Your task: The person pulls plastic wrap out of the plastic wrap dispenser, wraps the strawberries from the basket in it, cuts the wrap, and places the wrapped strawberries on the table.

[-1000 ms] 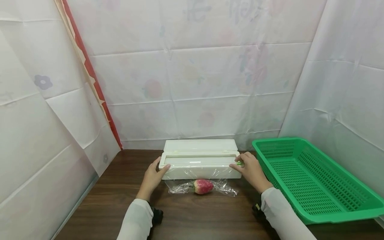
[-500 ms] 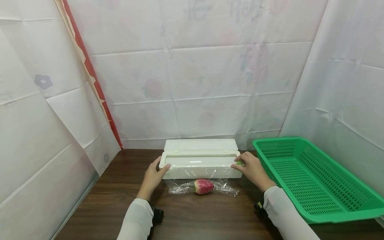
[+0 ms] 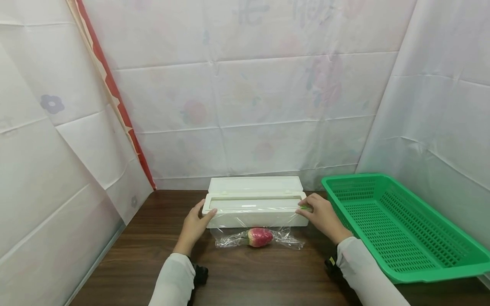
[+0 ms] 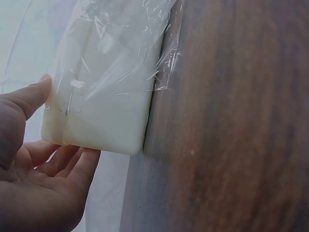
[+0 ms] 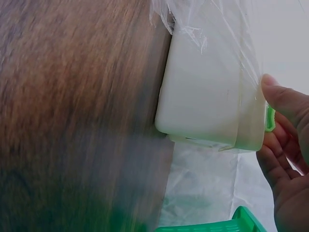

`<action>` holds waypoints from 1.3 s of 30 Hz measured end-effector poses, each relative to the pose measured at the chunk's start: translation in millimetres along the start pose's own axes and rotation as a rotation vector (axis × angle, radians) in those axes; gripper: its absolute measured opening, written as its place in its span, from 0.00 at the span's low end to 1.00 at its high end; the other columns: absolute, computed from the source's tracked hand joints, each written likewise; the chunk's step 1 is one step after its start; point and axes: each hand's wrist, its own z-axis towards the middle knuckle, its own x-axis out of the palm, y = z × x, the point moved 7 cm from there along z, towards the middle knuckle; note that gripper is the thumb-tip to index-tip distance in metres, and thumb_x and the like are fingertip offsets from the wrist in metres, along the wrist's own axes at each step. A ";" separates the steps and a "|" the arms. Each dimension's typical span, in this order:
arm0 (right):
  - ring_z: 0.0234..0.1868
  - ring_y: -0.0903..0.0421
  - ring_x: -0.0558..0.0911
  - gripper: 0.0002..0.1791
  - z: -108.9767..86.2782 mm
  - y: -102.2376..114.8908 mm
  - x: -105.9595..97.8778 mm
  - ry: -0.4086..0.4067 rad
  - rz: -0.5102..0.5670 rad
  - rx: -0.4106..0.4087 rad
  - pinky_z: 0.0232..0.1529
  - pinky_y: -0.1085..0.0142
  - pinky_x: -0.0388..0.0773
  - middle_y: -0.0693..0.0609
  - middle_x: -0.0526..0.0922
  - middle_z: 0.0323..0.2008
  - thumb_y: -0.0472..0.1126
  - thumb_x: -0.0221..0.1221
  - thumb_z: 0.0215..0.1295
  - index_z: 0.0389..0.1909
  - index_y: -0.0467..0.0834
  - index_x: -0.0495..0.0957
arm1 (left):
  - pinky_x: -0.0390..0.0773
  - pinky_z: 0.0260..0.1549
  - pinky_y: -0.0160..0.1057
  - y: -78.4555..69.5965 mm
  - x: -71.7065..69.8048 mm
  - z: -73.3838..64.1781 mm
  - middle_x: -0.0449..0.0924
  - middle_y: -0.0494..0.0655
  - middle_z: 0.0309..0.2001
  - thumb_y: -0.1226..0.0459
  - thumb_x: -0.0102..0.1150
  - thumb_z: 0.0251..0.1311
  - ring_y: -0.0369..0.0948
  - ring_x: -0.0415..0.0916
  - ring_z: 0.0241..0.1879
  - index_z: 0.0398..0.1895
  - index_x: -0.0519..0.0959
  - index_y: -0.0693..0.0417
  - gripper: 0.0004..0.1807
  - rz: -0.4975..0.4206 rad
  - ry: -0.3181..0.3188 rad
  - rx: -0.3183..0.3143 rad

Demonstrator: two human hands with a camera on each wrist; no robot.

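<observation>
A long white cling film dispenser (image 3: 258, 219) lies on the wooden table with its lid (image 3: 255, 184) tipped back. My left hand (image 3: 193, 225) grips its left end, thumb on the front top edge and fingers round the end, as the left wrist view also shows. At the right end my right hand (image 3: 321, 214) has its thumb and fingers about a small green slide cutter (image 5: 270, 119), partly hidden by the fingers. Clear cling film (image 4: 120, 43) hangs from the dispenser's front. Just in front lies a red and pale yellow fruit (image 3: 260, 237), wrapped in film twisted at both sides.
A green slotted plastic basket (image 3: 394, 229) stands on the right, close to my right forearm. Pale printed sheeting (image 3: 245, 106) walls the table at the back and both sides. Brown table surface (image 3: 252, 276) shows in front of the wrapped fruit.
My right hand and the green slide cutter have shifted very slightly to the right. My left hand, the dispenser and the wrapped fruit stay in place.
</observation>
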 end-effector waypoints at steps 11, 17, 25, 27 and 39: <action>0.32 0.62 0.76 0.10 1.2 4.0 0.2 0.033 0.028 -0.036 0.30 0.60 0.79 0.54 0.80 0.33 0.42 0.69 0.49 0.34 0.45 0.82 | 0.56 0.61 0.63 1.5 1.4 1.7 0.56 0.66 0.67 0.44 0.56 0.58 0.59 0.53 0.64 0.70 0.56 0.56 0.43 0.001 0.006 0.001; 0.34 0.60 0.77 0.10 2.4 3.8 0.7 0.046 0.033 -0.039 0.32 0.59 0.80 0.55 0.80 0.33 0.41 0.69 0.49 0.33 0.46 0.82 | 0.56 0.62 0.63 1.6 1.9 1.8 0.56 0.66 0.67 0.44 0.57 0.57 0.59 0.53 0.64 0.69 0.57 0.56 0.42 -0.002 0.005 0.002; 0.34 0.62 0.76 0.09 4.6 3.3 3.4 0.066 0.026 -0.032 0.32 0.60 0.80 0.56 0.79 0.33 0.41 0.69 0.50 0.33 0.47 0.83 | 0.55 0.61 0.64 2.3 0.2 2.1 0.55 0.66 0.68 0.43 0.56 0.57 0.59 0.52 0.65 0.70 0.56 0.56 0.43 -0.007 0.012 -0.006; 0.34 0.62 0.75 0.08 5.2 3.3 4.3 0.076 0.028 -0.022 0.33 0.60 0.80 0.57 0.79 0.33 0.42 0.68 0.51 0.33 0.47 0.83 | 0.55 0.61 0.64 2.7 -0.4 2.1 0.54 0.66 0.68 0.43 0.56 0.57 0.60 0.51 0.65 0.70 0.55 0.56 0.44 -0.006 0.014 -0.009; 0.34 0.61 0.76 0.10 6.9 6.4 8.5 0.126 0.057 -0.064 0.34 0.61 0.81 0.55 0.79 0.34 0.35 0.67 0.51 0.36 0.48 0.83 | 0.55 0.61 0.64 1.6 -0.3 1.8 0.55 0.66 0.68 0.44 0.57 0.58 0.59 0.51 0.65 0.70 0.56 0.57 0.43 -0.009 0.013 -0.007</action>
